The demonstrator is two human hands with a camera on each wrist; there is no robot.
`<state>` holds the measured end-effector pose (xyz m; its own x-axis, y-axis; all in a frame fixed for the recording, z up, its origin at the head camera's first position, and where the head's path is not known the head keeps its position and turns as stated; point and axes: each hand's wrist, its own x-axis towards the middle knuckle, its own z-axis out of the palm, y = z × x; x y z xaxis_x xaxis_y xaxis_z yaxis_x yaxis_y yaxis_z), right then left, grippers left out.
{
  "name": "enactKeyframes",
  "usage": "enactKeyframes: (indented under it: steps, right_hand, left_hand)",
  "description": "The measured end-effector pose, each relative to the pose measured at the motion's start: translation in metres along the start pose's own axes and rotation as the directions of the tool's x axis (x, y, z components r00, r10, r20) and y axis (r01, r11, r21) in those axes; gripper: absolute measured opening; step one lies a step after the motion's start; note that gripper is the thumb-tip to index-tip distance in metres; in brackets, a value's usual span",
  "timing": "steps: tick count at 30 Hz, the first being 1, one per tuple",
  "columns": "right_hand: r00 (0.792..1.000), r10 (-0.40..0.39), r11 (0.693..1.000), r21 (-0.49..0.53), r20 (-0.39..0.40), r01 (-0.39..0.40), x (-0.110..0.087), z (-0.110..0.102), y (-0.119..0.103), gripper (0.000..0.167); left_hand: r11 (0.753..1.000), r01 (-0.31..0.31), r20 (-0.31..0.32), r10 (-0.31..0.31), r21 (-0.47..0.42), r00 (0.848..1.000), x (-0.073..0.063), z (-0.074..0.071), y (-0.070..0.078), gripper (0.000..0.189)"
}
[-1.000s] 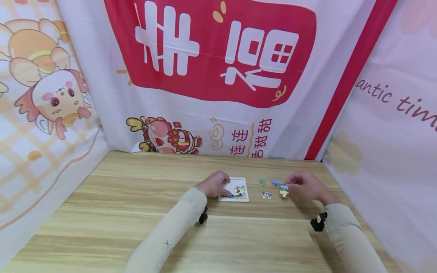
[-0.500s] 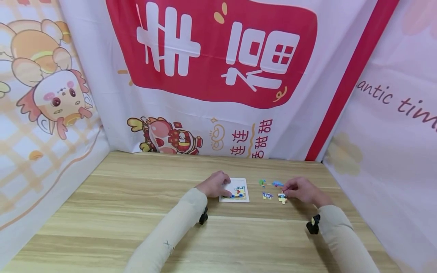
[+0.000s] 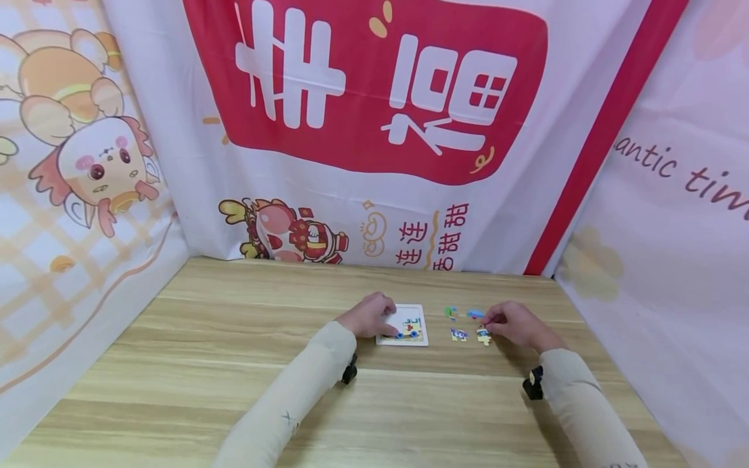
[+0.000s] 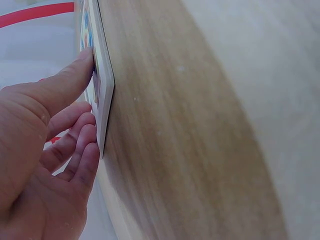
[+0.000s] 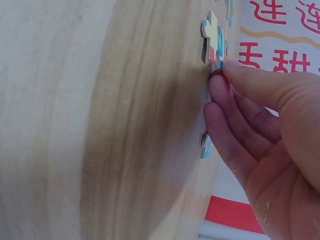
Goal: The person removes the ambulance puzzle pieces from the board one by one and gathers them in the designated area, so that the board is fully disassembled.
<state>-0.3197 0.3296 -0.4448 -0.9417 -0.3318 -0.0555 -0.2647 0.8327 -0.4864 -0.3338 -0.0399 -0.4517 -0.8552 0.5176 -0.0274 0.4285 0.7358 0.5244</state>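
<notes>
On the table lies a white-framed jigsaw tray (image 3: 418,314), its lower part holding fitted pieces with a colourful vehicle picture. My left hand (image 3: 368,315) holds the tray at its left side, thumb over the picture; in the left wrist view the curled fingers (image 4: 86,165) lie against the tray's edge. With thumb and index finger, my right hand (image 3: 515,324) pinches a yellow and blue jigsaw piece (image 3: 484,339) at its edge, close over the table. In the right wrist view that piece (image 5: 212,37) stands out past the fingertips.
Beside the right hand lie loose jigsaw pieces: a green one (image 3: 450,313), a blue one (image 3: 475,314) and a purple and yellow one (image 3: 459,335). The wooden table (image 3: 374,403) ends at printed cloth walls (image 3: 374,162) at the back and both sides.
My right hand has moved slightly left and nearer the tray side, and the yellow and blue piece has turned a little in its fingers. The left hand keeps its place on the tray.
</notes>
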Motion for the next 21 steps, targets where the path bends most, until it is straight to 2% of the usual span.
enactKeyframes:
  steps: [3,7,13,21]
  right_hand:
    - [0.999,0.033,0.999,-0.015,0.009,-0.033,0.001,-0.002,-0.001,0.007]
    - [1.000,0.001,0.999,-0.040,0.030,0.000,0.003,-0.007,-0.005,0.004]
    - [0.997,-0.021,0.997,-0.076,0.074,0.026,0.009,-0.013,-0.026,0.005]
    - [0.985,-0.130,0.978,-0.150,0.110,0.146,0.030,-0.007,-0.065,0.006]
  left_hand:
    - [1.000,0.002,0.002,-0.002,-0.012,1.000,-0.001,-0.001,0.001,0.049]
    - [1.000,0.005,0.001,-0.005,-0.025,1.000,-0.001,-0.003,0.002,0.049]
    - [1.000,-0.004,-0.006,0.003,-0.020,1.000,-0.001,-0.002,0.001,0.048]
    - [1.000,-0.004,0.000,0.004,-0.020,1.000,-0.002,-0.003,0.002,0.048]
